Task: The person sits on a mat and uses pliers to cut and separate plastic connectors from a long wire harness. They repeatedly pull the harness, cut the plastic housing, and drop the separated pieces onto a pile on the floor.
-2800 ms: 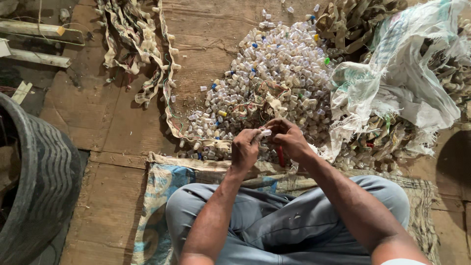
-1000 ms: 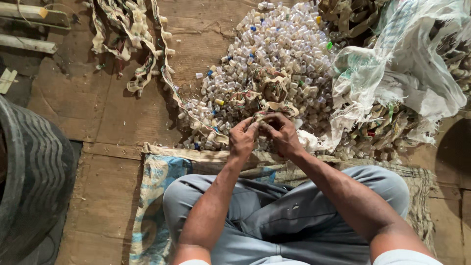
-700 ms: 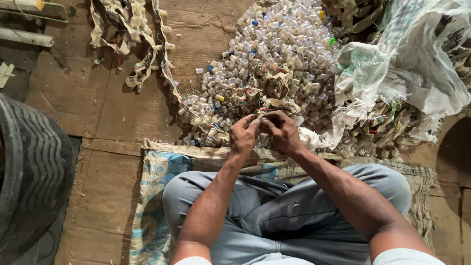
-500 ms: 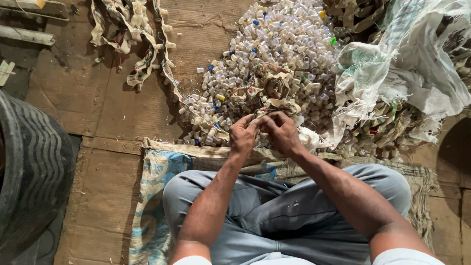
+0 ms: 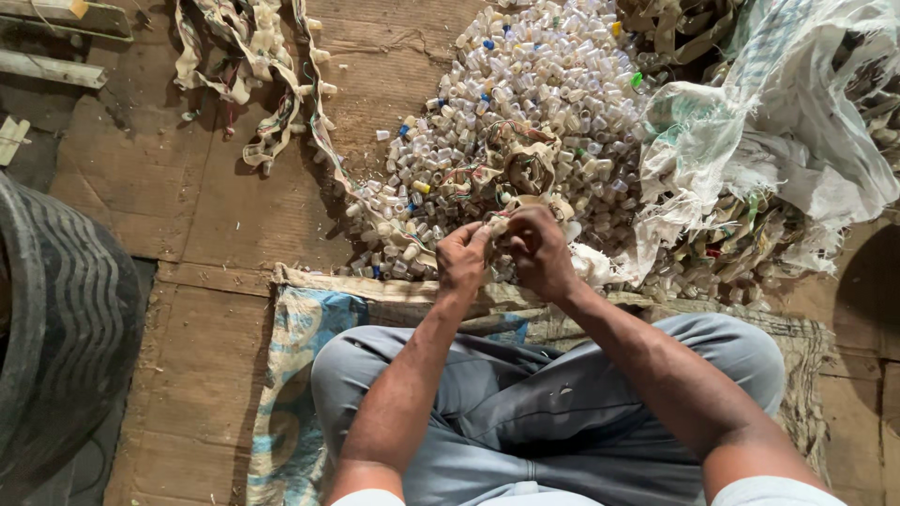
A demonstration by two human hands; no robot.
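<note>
Both hands stay together since the earlier frames, barely shifted. Left hand (image 5: 462,258) and right hand (image 5: 537,251) pinch a small pale piece (image 5: 497,225) between fingertips, at the near edge of the heap of small plastic caps (image 5: 525,103).

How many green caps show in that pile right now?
1: a green cap at the right edge of the pile of small caps, beside the white woven sack. Others may be buried underneath.
</note>
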